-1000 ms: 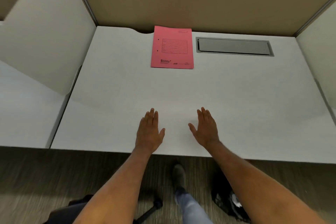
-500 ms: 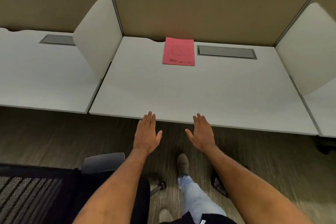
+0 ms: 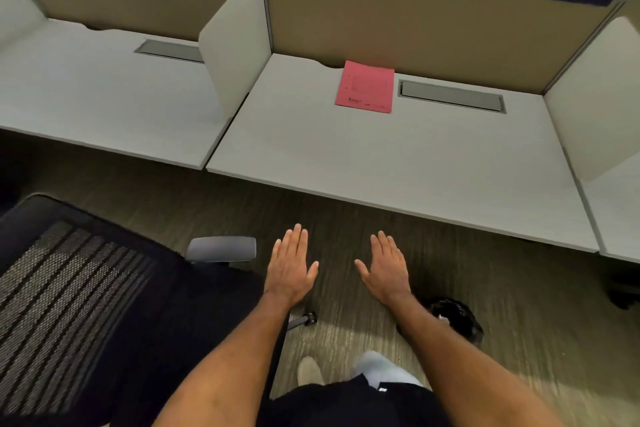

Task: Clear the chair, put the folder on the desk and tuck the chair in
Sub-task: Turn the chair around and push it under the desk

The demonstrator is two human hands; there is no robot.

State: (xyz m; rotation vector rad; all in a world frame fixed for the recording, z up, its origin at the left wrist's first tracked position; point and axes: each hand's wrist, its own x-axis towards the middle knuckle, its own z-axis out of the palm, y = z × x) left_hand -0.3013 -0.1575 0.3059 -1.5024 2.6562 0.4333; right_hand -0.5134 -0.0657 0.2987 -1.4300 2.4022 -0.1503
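Lying flat on the surface (image 3: 398,177), the folder (image 3: 365,87) looks delivered; the chair (image 3: 104,305) remains untucked, with left hand (image 3: 290,267) and right hand (image 3: 387,270) grips spread, empty.

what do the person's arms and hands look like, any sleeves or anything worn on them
Both forearms are bare as far as the frame shows, with no sleeves in view. The left hand and right hand wear no gloves, and no rings, watch or bands show on the fingers or wrists.

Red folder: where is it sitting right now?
In the head view the red folder lies flat at the back of the desk, against the tan partition, just left of the grey cable tray.
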